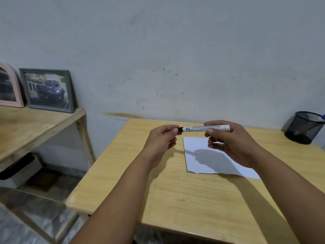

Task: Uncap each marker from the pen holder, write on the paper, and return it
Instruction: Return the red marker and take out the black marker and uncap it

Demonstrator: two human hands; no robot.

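**Marker held level above the desk, cap end in the left hand**

The person's right hand (228, 138) pinches the white marker (205, 128) by its barrel, while the left hand (161, 136) grips the black cap (180, 129) at its other end. The marker hangs horizontal above the paper (207, 161), near the wooden table (175, 191) far edge. The mesh pen holder (304, 129) stands at the far right corner, well apart, with bare tabletop between

The left hand's fingers (173, 129) hide the marker's cap (180, 129).
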